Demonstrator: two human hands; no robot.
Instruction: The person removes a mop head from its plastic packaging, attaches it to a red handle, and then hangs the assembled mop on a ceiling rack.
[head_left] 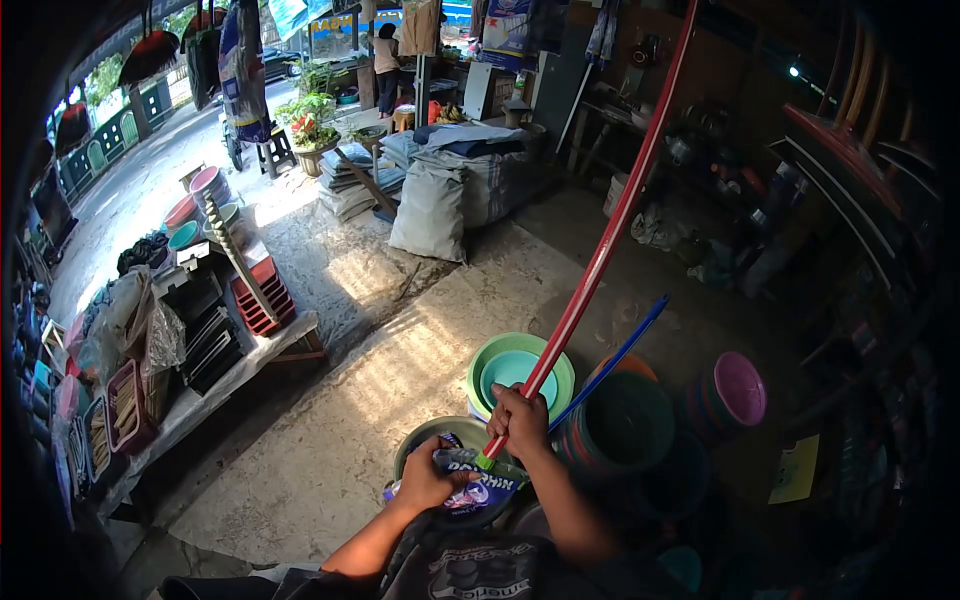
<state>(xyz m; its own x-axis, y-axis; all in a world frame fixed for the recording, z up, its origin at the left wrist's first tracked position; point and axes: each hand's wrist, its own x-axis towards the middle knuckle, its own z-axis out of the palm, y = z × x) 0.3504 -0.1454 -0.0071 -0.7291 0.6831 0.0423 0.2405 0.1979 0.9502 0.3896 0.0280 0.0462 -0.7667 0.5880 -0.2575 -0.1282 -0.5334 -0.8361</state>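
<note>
My right hand [520, 420] is wrapped round a long red pole [612, 225] near its lower end, and the pole rises to the top of the view. At its bottom is a bright green end [486, 461]. My left hand [430, 480] is closed on a purple printed packet [485, 492], which lies against the green end over a round basin [408, 445]. Just beyond my hands stands a light green tub with a turquoise basin [507, 374] inside. A blue stick [628, 345] leans to the right of my right hand.
Stacked buckets [625, 415] and a pink-topped stack [740, 390] stand at the right. A display table [215, 395] with baskets and red trays [262, 298] runs along the left. Full white sacks [430, 210] stand ahead. Another person [386, 70] is far off at the top.
</note>
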